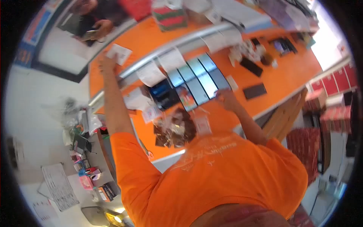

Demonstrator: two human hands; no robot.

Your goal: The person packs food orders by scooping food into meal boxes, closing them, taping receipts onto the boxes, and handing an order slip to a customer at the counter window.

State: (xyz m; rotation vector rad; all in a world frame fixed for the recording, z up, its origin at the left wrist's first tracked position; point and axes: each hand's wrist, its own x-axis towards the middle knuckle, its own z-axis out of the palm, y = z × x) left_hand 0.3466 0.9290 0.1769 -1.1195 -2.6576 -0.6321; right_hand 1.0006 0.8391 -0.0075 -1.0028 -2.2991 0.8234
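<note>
My left hand (107,65) is stretched far out to the orange counter at the upper left. Its fingers look spread, though blurred, beside a white slip of paper (121,54). Nearer my body, my right hand (225,99) rests by the lower right edge of several phones (197,90) laid side by side in two rows, most with lit screens. The fingertips reach the edge of one phone; the fingers are partly bent, and I see nothing held. Left of the phones lies a dark blue and black item (163,94).
Crumpled clear and brown plastic wrapping (176,128) lies close to my body, with scissors (149,154) at the counter's edge. Dark phones (255,91) and a white tangle (245,51) lie at right. Across the counter, another person's hand (101,29) holds a phone.
</note>
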